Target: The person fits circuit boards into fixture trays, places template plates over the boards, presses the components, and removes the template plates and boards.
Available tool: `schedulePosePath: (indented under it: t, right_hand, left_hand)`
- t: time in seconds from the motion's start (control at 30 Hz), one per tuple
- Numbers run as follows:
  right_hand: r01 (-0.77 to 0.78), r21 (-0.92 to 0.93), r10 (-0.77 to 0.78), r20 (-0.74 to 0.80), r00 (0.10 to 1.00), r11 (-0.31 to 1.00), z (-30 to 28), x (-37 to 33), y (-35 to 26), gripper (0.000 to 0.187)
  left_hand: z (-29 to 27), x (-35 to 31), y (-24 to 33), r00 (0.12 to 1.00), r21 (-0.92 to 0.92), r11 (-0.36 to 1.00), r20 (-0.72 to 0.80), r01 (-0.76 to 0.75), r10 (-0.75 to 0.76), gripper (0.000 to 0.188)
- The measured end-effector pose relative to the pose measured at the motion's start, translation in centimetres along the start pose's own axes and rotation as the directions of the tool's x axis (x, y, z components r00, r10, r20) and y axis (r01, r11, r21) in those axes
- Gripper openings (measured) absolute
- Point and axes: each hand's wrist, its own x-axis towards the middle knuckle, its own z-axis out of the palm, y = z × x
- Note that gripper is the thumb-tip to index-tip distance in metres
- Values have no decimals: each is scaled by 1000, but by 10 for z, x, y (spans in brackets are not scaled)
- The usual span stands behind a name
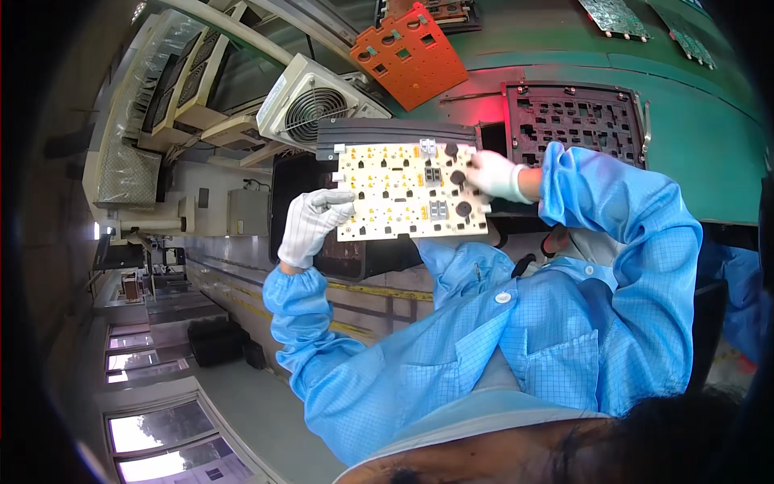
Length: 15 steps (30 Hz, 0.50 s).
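A cream-coloured circuit board (375, 211) is held up in front of me, its face showing rows of small yellow and black parts. Three black round components (463, 210) run down its right side, next to small grey display-like blocks (438, 210). My left hand (313, 224), in a white glove, pinches the board's left edge. At the opposite edge, my right hand (496, 176), also gloved, is closed on the board near the upper round components; some of its fingertips are hidden.
A black fixture frame (576, 121) with many cut-outs lies on the green bench (669, 105) at right. Beyond the board are an orange perforated plate (411, 58), a dark ribbed rail (387, 134) and a white fan unit (314, 109). More circuit boards (614, 18) lie at the far right.
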Motion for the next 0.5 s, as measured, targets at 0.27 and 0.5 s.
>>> schedulePosePath:
  t: [0.27, 0.5]
  right_hand:
    - [477, -643, -798, -533, 283, 599, -136, -54, -60, 29]
    - [9, -1000, -913, 6, 407, -3, -201, -48, -22, 12]
  left_hand:
    - [105, 38, -2, 961, -410, 888, -254, -210, 110, 46]
    - [238, 107, -6, 958, 341, 910, -73, -237, 277, 63]
